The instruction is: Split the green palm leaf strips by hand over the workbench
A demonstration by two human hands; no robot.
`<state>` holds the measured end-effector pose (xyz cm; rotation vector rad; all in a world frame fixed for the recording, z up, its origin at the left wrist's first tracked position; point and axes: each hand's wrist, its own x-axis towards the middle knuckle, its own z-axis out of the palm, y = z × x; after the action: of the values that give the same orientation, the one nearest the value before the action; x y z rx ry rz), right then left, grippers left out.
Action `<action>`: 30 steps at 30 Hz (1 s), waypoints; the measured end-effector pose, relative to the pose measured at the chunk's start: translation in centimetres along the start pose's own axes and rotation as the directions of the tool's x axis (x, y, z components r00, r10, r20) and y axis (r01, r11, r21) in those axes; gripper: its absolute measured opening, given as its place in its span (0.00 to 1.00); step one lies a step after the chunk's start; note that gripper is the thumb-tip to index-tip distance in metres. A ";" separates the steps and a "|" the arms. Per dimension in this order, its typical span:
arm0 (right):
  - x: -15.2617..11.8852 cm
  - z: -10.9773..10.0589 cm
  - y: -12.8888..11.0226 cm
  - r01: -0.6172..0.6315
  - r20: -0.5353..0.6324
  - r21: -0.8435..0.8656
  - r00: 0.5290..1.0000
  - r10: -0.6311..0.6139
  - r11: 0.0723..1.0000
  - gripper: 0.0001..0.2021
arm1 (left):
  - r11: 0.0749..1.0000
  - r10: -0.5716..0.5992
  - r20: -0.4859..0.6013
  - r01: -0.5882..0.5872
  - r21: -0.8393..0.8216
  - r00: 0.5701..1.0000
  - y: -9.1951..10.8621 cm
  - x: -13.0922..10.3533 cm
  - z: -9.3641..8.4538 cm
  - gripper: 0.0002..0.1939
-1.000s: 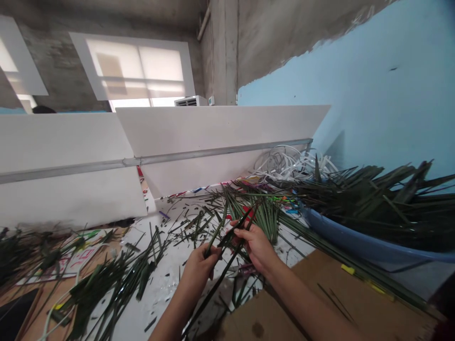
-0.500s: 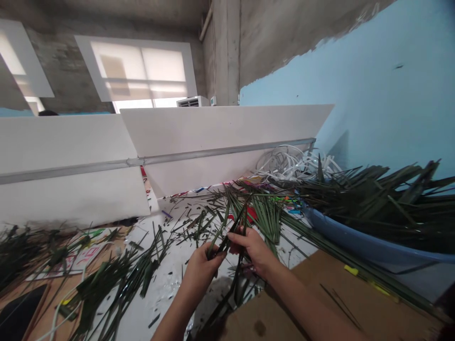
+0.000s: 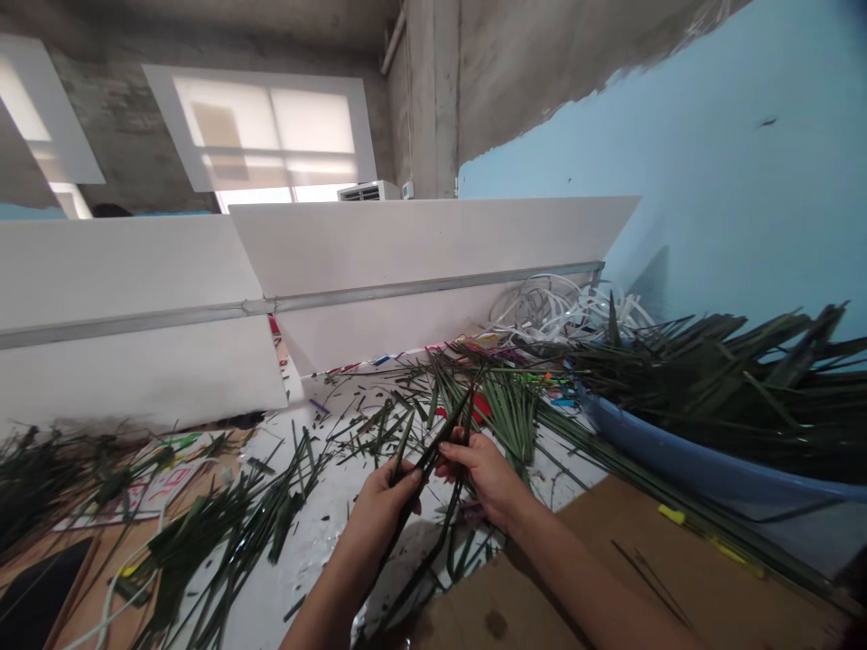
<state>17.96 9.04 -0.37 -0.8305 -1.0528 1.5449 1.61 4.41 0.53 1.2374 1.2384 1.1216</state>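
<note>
Both hands meet over the middle of the table around long, dark green leaf strips. My left hand is closed, its thumb pressed on a strip that points up and to the right. Close by, my right hand pinches the strips between thumb and fingers, and their ends hang below it. Just beyond the hands lies a fanned palm leaf, with a red piece beside it. Leaf scraps litter the white surface. The fingers partly hide how the strips cross.
At right stands a blue tub heaped with leaves. Brown cardboard covers the near right. Leaf bundles lie at left. Behind are white coiled straps and a white partition. A white cable runs at lower left.
My left hand has shifted slightly left and down, apart from the right, and its strip has turned. My right hand stays almost in place, still pinching.
</note>
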 end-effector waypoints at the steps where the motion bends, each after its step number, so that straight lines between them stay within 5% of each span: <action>1: 0.0 0.0 0.1 0.001 0.003 0.000 1.000 -0.001 1.000 0.16 | 1.000 0.008 -0.002 -0.008 -0.014 1.000 -0.1 0.0 0.1 0.17; 8: -0.3 0.3 0.0 -0.012 0.124 -0.086 0.992 0.022 0.996 0.13 | 0.998 0.055 -0.029 -0.055 -0.016 0.998 -0.3 0.0 0.4 0.15; 23: 0.1 -0.3 0.5 0.005 0.025 -0.046 1.000 -0.003 0.999 0.19 | 0.997 -0.056 0.099 0.051 0.053 0.994 1.1 -0.8 -1.1 0.15; 27: 1.0 -2.1 -0.5 -0.015 -0.066 -0.307 0.998 -0.005 0.952 0.26 | 0.997 -0.071 -0.074 0.073 0.025 0.995 1.3 -0.3 -1.8 0.17; 30: 1.6 -3.9 -1.4 -0.013 -0.130 -0.674 0.986 -0.102 0.739 0.27 | 0.999 -0.036 -0.275 0.039 0.004 0.961 1.7 0.4 -4.0 0.19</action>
<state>21.68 11.49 -0.56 -1.3867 -1.5301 1.0086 -2.30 5.05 2.47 1.0851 1.4690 1.2928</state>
